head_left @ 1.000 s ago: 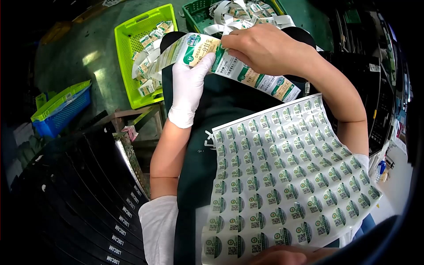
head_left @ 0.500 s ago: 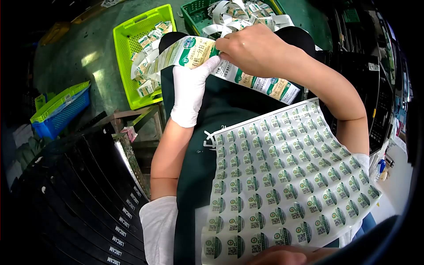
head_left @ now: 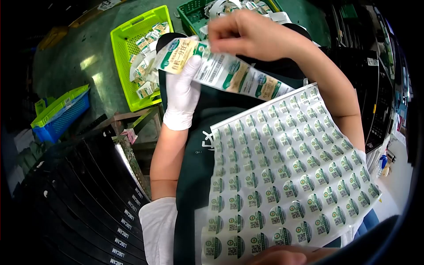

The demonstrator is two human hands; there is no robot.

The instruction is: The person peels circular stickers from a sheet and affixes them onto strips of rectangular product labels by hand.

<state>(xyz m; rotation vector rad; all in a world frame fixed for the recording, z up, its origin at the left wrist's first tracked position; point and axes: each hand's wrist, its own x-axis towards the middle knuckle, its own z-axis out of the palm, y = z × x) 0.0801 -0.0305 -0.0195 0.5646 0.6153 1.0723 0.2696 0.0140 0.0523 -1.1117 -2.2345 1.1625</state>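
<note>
My left hand (head_left: 183,95), in a white glove, is closed on a strip of printed labels (head_left: 229,75), thumb on top. The strip has green, cream and white panels with barcodes and runs down to the right across my lap. Just above it is my bare right hand (head_left: 245,37), its fingers curled in and blurred; whether anything small is in them I cannot make out. A large sheet of round green stickers with QR codes (head_left: 278,176) lies over the front of my dark apron (head_left: 194,176), below my right forearm.
A lime-green basket (head_left: 128,95) with several label strips stands on the floor ahead. Beside it, a dark green crate (head_left: 187,17) holds more strips. Blue and green crates (head_left: 62,117) sit at the left. Black stacked crates (head_left: 88,198) rise close on my left.
My left hand has shifted a little left and down with the label strip, exposing more of it. My right hand has lifted off the strip, up and slightly left.
</note>
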